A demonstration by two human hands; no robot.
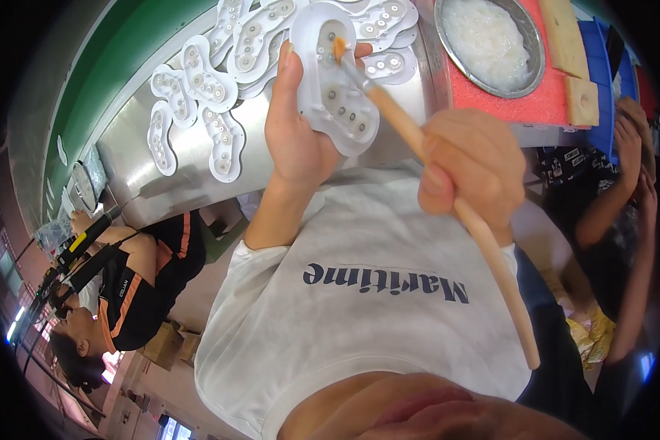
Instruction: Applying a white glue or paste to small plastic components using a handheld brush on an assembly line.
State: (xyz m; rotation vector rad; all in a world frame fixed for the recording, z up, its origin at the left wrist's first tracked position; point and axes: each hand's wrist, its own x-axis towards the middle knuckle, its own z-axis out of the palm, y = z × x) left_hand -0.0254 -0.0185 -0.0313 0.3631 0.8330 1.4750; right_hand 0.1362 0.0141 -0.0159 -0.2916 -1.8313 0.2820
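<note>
My left hand (301,150) grips a white, curved plastic housing (313,92) from beneath, thumb along its left edge. Several small round metal pieces sit inside the housing's hollow. In my right hand (473,165) is a brush (500,271) with a long wooden handle, the fist wrapped round its middle. The brush's orange-brown bristles reach into the upper part of the housing's hollow. Whether they touch a metal piece I cannot tell. More white plastic housings (209,77) of the same shape lie beyond and left of my left hand, some overlapping.
A metal bowl (540,59) of whitish, jelly-like paste (484,44) stands on a red foam mat (484,111) at the right. Beside it are beige blocks (565,37) and a blue bin (600,81). Other people work at the left (136,293) and right (616,198).
</note>
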